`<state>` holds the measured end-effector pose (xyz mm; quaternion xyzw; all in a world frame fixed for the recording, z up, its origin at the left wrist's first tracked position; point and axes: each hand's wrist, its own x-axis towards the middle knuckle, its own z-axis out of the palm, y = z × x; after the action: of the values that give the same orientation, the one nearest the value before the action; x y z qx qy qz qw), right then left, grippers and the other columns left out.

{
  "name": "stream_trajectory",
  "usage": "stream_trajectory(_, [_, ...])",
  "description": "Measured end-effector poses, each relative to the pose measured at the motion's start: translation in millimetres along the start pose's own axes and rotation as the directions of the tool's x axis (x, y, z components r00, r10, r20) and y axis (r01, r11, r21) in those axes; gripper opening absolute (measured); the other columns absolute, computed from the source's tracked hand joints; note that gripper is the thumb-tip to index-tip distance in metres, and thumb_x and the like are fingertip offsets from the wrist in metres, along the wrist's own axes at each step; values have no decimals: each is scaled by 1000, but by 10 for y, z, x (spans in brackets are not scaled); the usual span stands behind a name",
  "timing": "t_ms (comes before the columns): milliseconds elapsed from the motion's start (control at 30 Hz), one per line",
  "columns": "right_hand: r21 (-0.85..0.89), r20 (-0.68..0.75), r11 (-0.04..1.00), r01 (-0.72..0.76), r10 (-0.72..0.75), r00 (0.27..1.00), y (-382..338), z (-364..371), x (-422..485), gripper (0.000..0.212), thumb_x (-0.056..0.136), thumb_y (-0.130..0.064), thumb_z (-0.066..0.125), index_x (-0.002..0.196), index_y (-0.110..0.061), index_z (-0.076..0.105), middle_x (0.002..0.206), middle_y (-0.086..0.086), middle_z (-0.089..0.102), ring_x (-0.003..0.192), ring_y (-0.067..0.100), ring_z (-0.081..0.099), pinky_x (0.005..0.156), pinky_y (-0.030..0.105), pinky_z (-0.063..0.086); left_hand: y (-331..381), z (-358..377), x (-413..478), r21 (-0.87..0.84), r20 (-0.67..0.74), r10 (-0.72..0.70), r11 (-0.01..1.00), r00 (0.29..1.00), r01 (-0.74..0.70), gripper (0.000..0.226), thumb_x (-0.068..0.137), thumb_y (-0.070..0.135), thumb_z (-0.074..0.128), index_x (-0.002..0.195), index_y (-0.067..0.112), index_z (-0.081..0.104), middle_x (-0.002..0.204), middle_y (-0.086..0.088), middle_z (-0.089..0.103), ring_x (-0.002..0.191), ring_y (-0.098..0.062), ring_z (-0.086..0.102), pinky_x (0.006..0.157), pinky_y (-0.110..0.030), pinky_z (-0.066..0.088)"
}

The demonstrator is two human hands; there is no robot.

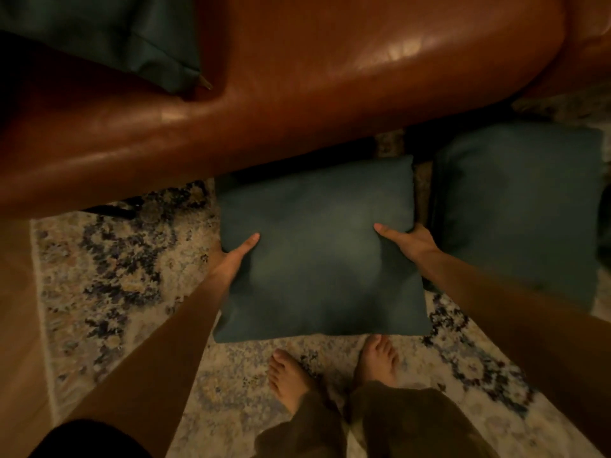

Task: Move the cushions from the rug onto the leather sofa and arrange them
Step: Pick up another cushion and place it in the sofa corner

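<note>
A dark teal cushion [319,252] is held in front of the brown leather sofa [297,94], above the patterned rug [125,276]. My left hand [233,259] grips its left edge, thumb on top and fingers hidden underneath. My right hand [408,241] grips its right edge the same way. A second teal cushion [519,209] lies on the rug to the right, beside the sofa's front. A third teal cushion [109,34] lies on the sofa seat at the upper left.
My two bare feet [330,368] stand on the rug just below the held cushion. Bare wooden floor [16,325] runs along the rug's left edge. The sofa's front edge crosses the view diagonally.
</note>
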<state>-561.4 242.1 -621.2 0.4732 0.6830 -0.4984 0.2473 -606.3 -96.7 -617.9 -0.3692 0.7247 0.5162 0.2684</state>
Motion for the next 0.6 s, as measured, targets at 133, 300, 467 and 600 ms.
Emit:
stream_trajectory(133, [-64,29,998,-29,30,999,62,-184,-491,131,35,-73,80,143,-10,41,140,9,53,125,31,54,106,45,45,-179,-181,-580,-7,-31,-99,995,995,99,81,65,51,81,133,17,53,131,-3,60,119,-30,57,104,-47,45])
stream_trajectory(300, [-129,26,992,4,0,1000,-3,-455,-1171,117,48,-67,81,142,-11,40,141,7,53,126,30,52,107,42,44,-186,-447,-1390,-71,-15,-185,980,983,183,88,60,52,83,134,17,52,129,-1,61,117,-28,57,103,-49,45])
stream_trajectory(467, [-173,4,984,35,-35,999,-261,-807,-1767,94,66,-51,82,139,-9,41,140,10,52,127,32,51,104,39,42,127,-622,-2263,-138,-43,-165,978,985,158,76,67,42,82,133,16,53,128,-3,62,115,-27,59,101,-48,47])
stream_trajectory(600, [-163,12,983,88,-88,996,-597,-1160,-2301,88,65,-47,84,135,-10,45,135,9,56,123,31,54,102,39,45,489,-788,-2947,-154,-45,-141,979,989,132,87,59,48,85,133,18,51,126,-2,63,112,-25,60,100,-46,48])
